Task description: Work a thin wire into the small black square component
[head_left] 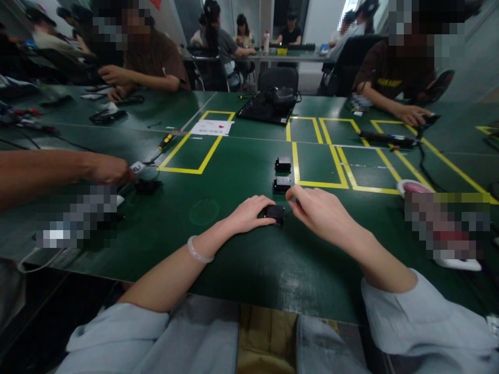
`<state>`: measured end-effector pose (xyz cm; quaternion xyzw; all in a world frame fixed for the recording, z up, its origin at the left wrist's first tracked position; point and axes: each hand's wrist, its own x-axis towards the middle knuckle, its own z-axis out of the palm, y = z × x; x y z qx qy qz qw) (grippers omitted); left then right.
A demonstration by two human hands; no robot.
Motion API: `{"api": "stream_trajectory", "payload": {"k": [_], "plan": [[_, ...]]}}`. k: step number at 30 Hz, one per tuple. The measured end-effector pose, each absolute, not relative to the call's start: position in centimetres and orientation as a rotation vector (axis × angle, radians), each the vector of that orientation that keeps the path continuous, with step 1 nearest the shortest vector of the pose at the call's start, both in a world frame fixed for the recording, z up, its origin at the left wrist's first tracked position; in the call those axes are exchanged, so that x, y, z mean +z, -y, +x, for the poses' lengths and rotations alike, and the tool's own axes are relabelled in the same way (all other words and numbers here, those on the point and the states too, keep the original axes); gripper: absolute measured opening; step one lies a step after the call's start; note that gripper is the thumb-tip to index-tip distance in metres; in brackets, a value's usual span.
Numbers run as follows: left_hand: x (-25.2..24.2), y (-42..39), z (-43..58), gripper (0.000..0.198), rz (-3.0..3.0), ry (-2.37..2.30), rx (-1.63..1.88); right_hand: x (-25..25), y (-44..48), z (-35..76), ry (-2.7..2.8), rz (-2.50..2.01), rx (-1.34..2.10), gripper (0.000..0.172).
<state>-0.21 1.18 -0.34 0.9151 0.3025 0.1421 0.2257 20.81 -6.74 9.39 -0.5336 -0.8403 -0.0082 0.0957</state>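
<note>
Green table (241, 259) with yellow tape outlines (181, 170), a small black block (275, 214) between our hands.
We keep the block on the table's near side, our left hand (252, 214) closed around it; our right hand (317, 206) curls just beside it, and we cannot tell whether it pinches anything. Beyond sit two similar blocks (281, 184).

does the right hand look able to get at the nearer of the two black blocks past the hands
Probably yes: the right hand is close to the nearer block, with nothing visible between them.
</note>
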Motion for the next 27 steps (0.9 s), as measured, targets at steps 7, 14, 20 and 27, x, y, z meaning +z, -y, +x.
{"api": "stream_trajectory", "payload": {"k": [7,14,20,27], "plan": [[-0.24,-1.20,-0.26,0.040,2.540,-0.835,0.383,9.23,6.72,20.89,2.488,-1.513,0.004,0.019],[-0.16,-1.14,-0.23,0.040,2.542,-0.829,0.383,9.52,6.79,20.90,2.473,-1.530,0.019,0.018],[-0.36,-1.22,-0.26,0.042,2.543,-0.809,0.397,9.63,6.73,20.83,2.474,-1.623,-0.019,0.020],[-0.52,-1.28,-0.24,0.041,2.554,-0.828,0.385,9.66,6.65,20.70,2.503,-1.714,-0.079,0.020]]}}
